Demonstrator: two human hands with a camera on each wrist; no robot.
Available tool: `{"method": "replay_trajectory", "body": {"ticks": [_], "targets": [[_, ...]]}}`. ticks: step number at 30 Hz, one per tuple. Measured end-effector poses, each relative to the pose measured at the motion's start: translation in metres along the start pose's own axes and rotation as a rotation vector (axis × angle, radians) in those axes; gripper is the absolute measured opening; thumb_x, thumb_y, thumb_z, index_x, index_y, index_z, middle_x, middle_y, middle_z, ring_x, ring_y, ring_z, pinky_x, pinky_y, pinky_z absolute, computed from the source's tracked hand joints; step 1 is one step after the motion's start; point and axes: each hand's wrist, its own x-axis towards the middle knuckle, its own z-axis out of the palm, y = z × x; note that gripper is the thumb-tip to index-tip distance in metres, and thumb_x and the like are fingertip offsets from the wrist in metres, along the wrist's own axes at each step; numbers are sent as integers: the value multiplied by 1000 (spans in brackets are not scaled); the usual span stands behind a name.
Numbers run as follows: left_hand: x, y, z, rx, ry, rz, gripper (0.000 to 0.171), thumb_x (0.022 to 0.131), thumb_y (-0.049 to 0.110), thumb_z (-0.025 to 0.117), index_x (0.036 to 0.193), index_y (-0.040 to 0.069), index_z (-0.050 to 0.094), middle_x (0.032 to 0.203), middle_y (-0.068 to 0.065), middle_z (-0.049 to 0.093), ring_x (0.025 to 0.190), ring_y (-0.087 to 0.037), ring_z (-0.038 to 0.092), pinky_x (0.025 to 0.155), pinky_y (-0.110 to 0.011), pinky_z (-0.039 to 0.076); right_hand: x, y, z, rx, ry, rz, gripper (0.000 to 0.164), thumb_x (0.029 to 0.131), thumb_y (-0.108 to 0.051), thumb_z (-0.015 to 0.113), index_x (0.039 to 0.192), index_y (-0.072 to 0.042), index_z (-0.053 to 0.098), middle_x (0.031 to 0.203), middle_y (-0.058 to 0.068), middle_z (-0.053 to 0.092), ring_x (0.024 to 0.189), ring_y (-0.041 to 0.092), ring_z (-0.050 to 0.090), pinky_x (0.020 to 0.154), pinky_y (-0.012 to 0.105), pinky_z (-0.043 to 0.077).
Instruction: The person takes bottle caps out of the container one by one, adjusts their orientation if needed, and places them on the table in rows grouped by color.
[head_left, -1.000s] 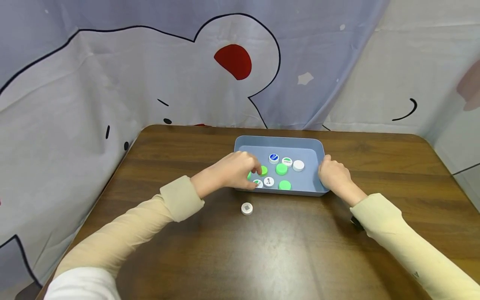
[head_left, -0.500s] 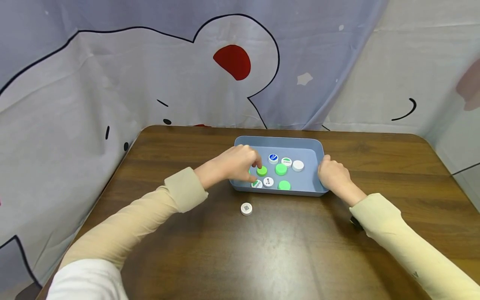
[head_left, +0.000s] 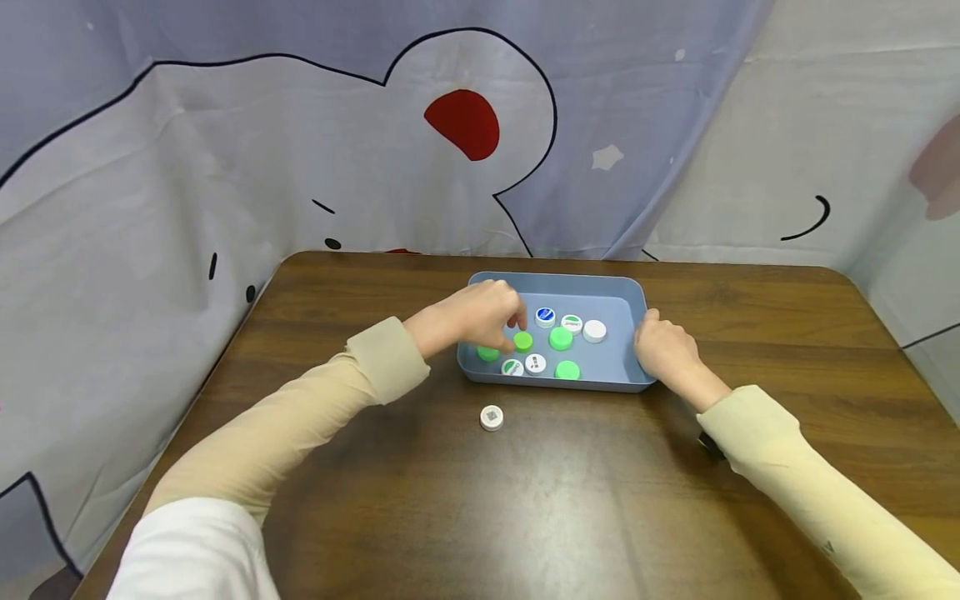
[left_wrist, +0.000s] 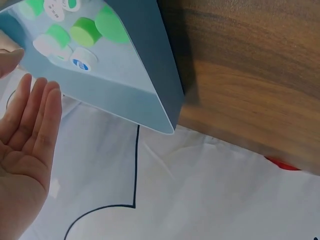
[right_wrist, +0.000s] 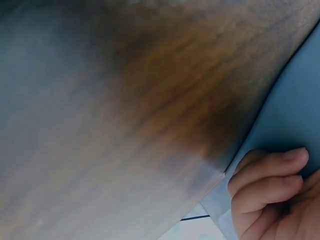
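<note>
In the left-wrist view, the blue-grey tray [head_left: 611, 354] is cut off by the upper and left borders, so that not all of its content can be counted there. In the right-wrist view only the outer wall of the tray is shown, and the table [head_left: 420, 500] is much blurred. The small print on several caps cannot be read. Under the right sleeve [head_left: 757, 433] a small black thing [head_left: 710, 445] is partly hidden, and its kind cannot be told. In the head view ten round caps are counted: nine are contained in the tray, namely five white ones [head_left: 594, 332] and four green ones, of which one yellow-green cap [head_left: 522, 342] is placed nearest to the left hand [head_left: 483, 312]. The tenth, a white cap with a square mark [head_left: 491, 417], is found on the table, just before the tray. The left hand is held over the left part of the tray, with thumb and fingers well parted, and nothing is held in it. By the right hand [head_left: 667, 346] the right end wall of the tray is gripped, with the fingers curled at the outer side; the placing of its thumb is hard to make out.
</note>
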Motion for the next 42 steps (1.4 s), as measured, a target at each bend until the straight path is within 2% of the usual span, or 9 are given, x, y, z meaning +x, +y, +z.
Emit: {"method": "replay_trajectory", "body": {"ticks": [9,19,29,42], "targets": [[10,-7,4,-19,-35,-1,29,76,23,74,102,10,74,93,-2,70,87,-16,63,78,-29,51,0,-2,0,0,-10,1,30,97,-17,23,97,8,41,96,38,60,85,49,62,64,55,49],[25,-15,8,-106,-61,35,27,79,19,74,104,8,72,95,-4,71,89,-17,64,79,-26,51,0,-2,-3,-1,5,7,31,97,-16,23,98,9,42,98,39,60,87,51,62,66,57,49],[36,-23,18,-115,-81,-10,30,78,23,76,105,11,73,98,-3,70,91,-14,62,81,-27,50,-2,-3,-2,-5,14,11,31,97,-15,24,100,10,43,101,40,59,90,53,61,70,59,49],[45,-24,25,-133,-110,-13,32,78,22,75,107,9,72,101,-3,70,93,-14,63,82,-25,51,-3,-2,-2,0,11,10,31,97,-16,24,101,9,42,102,40,59,91,52,61,71,59,49]]}}
